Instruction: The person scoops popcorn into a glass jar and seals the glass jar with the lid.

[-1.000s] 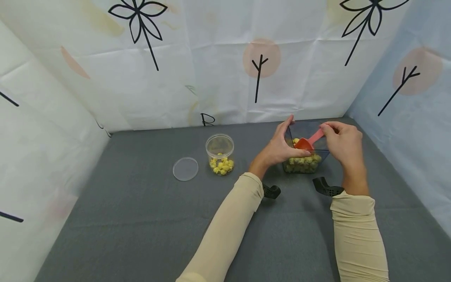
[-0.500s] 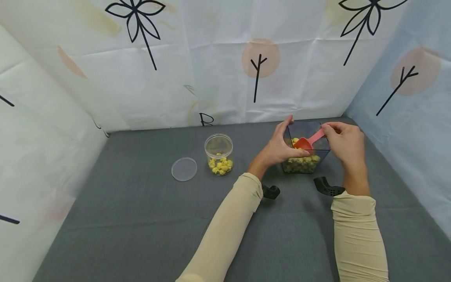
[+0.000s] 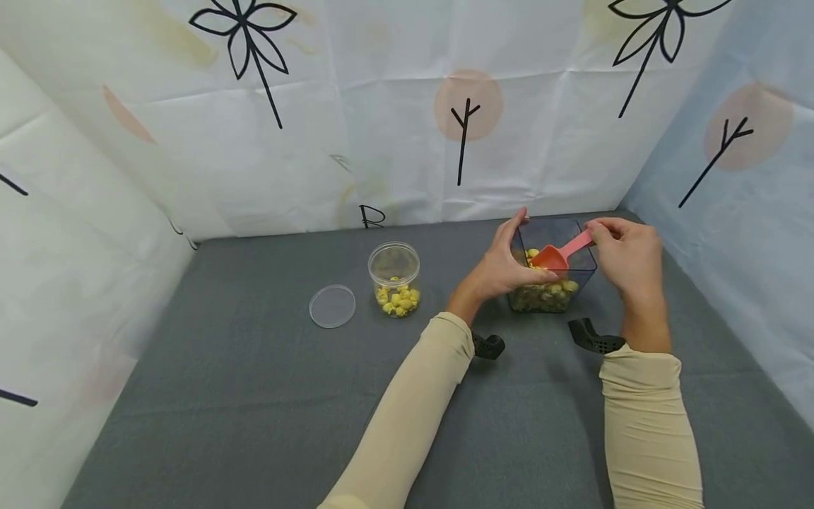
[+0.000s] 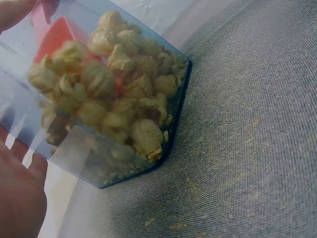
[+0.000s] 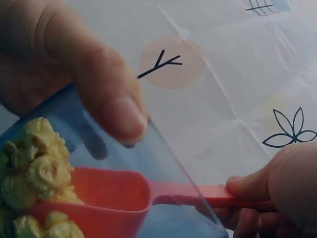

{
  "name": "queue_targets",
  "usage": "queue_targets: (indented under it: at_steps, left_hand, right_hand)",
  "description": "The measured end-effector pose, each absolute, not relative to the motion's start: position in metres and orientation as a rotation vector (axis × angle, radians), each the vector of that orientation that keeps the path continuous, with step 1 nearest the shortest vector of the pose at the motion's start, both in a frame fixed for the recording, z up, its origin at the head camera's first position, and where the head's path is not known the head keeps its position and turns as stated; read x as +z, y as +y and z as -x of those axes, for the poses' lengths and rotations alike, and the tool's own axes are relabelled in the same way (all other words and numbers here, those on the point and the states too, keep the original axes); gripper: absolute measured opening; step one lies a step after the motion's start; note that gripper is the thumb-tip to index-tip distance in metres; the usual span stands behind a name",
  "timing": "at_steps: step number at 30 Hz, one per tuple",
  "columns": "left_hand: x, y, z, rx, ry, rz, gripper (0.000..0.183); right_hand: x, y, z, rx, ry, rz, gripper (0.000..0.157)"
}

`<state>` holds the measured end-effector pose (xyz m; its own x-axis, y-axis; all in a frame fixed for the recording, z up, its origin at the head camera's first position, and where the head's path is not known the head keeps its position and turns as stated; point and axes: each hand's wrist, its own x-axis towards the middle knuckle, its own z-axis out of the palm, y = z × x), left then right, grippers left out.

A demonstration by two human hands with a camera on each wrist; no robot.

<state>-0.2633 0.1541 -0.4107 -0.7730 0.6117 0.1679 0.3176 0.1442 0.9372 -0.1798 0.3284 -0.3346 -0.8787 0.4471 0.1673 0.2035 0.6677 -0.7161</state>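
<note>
A clear square plastic container with popcorn in its lower part stands at the back right of the table. My left hand grips it from the left, thumb along the near rim and fingers around the far side. Pinched by its handle between the thumb and fingers of my right hand, a pink scoop slants down into the container. In the right wrist view, the scoop's bowl lies among popcorn pieces, its front end hidden by them. The handle crosses the container's right rim.
Left of the container stands a clear round jar, uncapped, with some yellow popcorn at its bottom. Beside it a clear round lid lies flat on the grey tabletop. A patterned cloth wall rises behind the table.
My right hand has shifted slightly to the right, and the scoop has moved a little that way with it. The left hand and container have stayed nearly still.
</note>
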Motion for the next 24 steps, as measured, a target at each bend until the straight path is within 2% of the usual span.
queue_targets:
  at_steps: [6,11,18,24]
  left_hand:
    - [-0.411,0.155,0.262,1.684,2.158,-0.901,0.118]
    - [-0.411,0.155,0.262,1.678,2.161,-0.91,0.118]
    - [-0.411,0.155,0.263,1.667,2.172,-0.911,0.117]
    - [-0.412,0.154,0.264,1.663,2.179,-0.907,0.118]
  right_hand:
    - [-0.336,0.331,0.178,0.992,-2.626,0.41,0.051]
    - [-0.336,0.331,0.18,1.038,-2.598,0.501,0.05]
    - [-0.336,0.323,0.182,1.015,-2.647,0.425,0.053]
    - [-0.336,0.322,0.184,1.052,-2.592,0.54,0.05]
